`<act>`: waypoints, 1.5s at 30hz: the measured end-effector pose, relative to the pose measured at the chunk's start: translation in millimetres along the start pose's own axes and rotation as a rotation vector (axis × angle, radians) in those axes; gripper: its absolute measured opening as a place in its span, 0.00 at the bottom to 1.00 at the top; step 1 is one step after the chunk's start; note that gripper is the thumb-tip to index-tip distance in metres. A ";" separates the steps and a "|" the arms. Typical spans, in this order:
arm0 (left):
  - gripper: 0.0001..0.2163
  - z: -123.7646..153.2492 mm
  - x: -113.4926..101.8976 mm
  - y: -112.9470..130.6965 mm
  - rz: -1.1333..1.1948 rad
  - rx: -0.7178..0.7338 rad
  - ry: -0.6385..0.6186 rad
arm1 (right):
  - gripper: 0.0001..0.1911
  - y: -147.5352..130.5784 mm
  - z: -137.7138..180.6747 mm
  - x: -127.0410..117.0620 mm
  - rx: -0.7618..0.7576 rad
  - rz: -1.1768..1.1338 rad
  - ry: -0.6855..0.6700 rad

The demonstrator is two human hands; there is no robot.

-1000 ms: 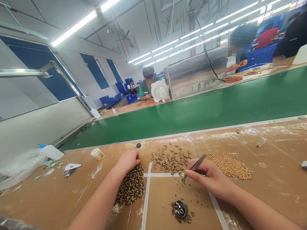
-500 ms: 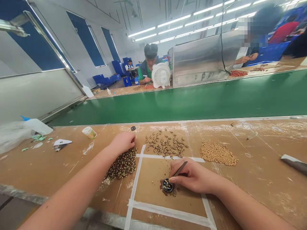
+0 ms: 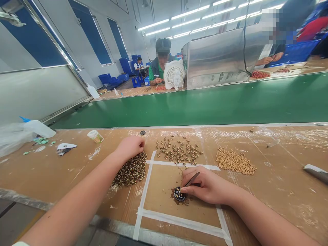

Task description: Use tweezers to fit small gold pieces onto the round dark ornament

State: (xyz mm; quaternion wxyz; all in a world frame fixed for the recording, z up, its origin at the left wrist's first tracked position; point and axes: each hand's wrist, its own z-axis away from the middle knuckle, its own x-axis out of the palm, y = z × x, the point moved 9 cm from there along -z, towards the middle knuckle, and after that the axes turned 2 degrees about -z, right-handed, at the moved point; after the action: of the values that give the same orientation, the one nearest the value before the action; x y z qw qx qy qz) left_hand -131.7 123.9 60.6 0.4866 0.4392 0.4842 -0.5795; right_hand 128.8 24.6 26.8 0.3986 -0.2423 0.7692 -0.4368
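Observation:
My right hand grips a pair of dark metal tweezers, its fingertips low over a small round black dish. Small pale pieces show inside the dish, which sits within a square of white tape on the brown table. My left hand is closed at the upper edge of a pile of small dark-and-cream curled pieces; whatever its fingertips hold is hidden. Similar stemmed pieces lie scattered above the taped square. To their right is a heap of tan beads.
A green conveyor belt runs behind the table. On the left are a white squeeze bottle, a small tub and plastic wrap. A black disc lies near the belt. Across it, co-workers sit by a white fan.
The camera view has shifted slightly, moving the table upward in the picture. My two hands stay almost where they were, with the tweezers still at the dish.

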 end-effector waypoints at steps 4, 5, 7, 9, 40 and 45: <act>0.08 4.8 -7.3 -2.3 0.020 -0.029 0.022 | 0.17 1.1 -0.4 -2.7 0.026 -0.051 0.016; 0.08 7.2 -10.7 -2.6 0.040 -0.042 0.040 | 0.17 0.3 -0.6 -5.7 0.025 -0.075 0.039; 0.08 13.1 -18.4 -0.3 0.129 -0.060 0.090 | 0.18 -1.0 -0.5 -15.1 0.019 -0.129 0.109; 0.07 19.6 -24.8 9.2 0.333 -0.045 0.155 | 0.20 1.4 1.8 -29.1 0.023 -0.216 0.225; 0.14 24.0 52.7 163.9 2.051 0.127 -0.187 | 0.20 27.6 22.9 -83.1 0.223 0.035 0.561; 0.13 22.8 51.8 161.4 2.088 0.111 -0.160 | 0.17 15.3 15.4 -65.5 0.166 0.378 0.319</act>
State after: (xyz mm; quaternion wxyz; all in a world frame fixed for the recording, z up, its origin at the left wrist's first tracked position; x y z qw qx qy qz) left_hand 19.8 84.9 -8.4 0.7546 0.6211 -0.1962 0.0794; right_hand 178.1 72.2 35.3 0.3655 0.0115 0.8154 -0.4489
